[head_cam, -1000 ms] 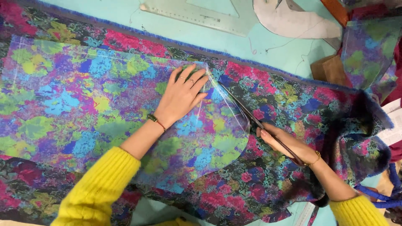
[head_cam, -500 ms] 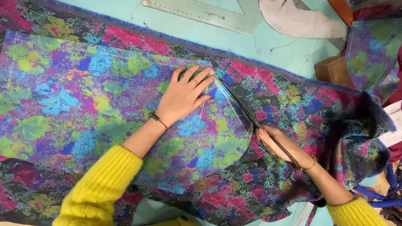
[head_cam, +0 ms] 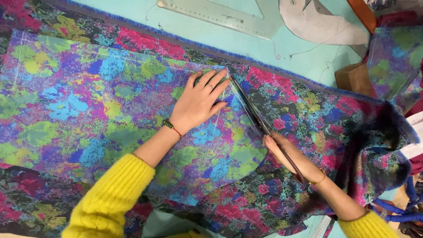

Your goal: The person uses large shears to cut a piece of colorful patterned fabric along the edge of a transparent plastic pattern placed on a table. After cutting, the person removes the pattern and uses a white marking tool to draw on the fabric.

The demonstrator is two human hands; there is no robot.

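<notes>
We press our left hand flat and open, fingers spread, on the clear pattern sheet that lies over the floral fabric on the turquoise table. Just right of that sheet's edge, our right hand is closed around the handles of the scissors, whose blades run along the sheet's edge up to our left fingertips. Beyond the fabric's far edge lie a clear ruler and a grey curved template.
</notes>
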